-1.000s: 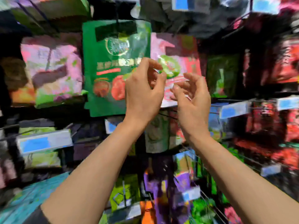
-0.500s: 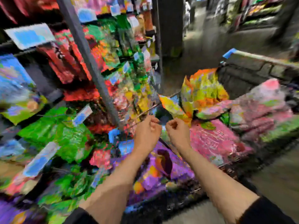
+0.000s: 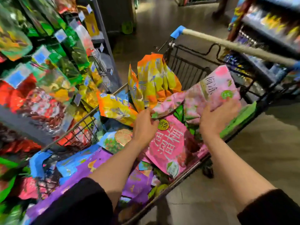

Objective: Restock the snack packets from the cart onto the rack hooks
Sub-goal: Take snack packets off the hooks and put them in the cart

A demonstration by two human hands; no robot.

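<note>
A: In the head view, what is hard to make out?

B: The rack [image 3: 40, 75] left of the left hand [image 3: 144, 125] is smeared; its hanging packets are blobs of green, red and yellow, and the hooks cannot be picked out. Both sleeves are cut off by the bottom edge.

A: And the hands?

B: Both are down in the cart [image 3: 186, 73]. The left hand pinches the near corner of a pale pink packet [image 3: 168, 104]; its fingertips are hidden under the packet's edge. The right hand [image 3: 215, 117] lies fingers-spread on a second pale pink packet [image 3: 215, 88], gripping its lower edge; how far the fingers wrap under cannot be told.

A: Where are the other snack packets?

B: Between the hands lies a brighter pink packet [image 3: 168, 143] with large characters. Beyond the left hand stand orange-and-yellow packets [image 3: 154, 82]. Nearer than the hands, purple packets [image 3: 90, 172] fill the cart, partly hidden by the left forearm.

A: The room?

B: A grey shop floor [image 3: 259, 159] to the right of the right hand, the cart handle [image 3: 235, 46] beyond it, and another blurred shelf [image 3: 272, 30] further right.
</note>
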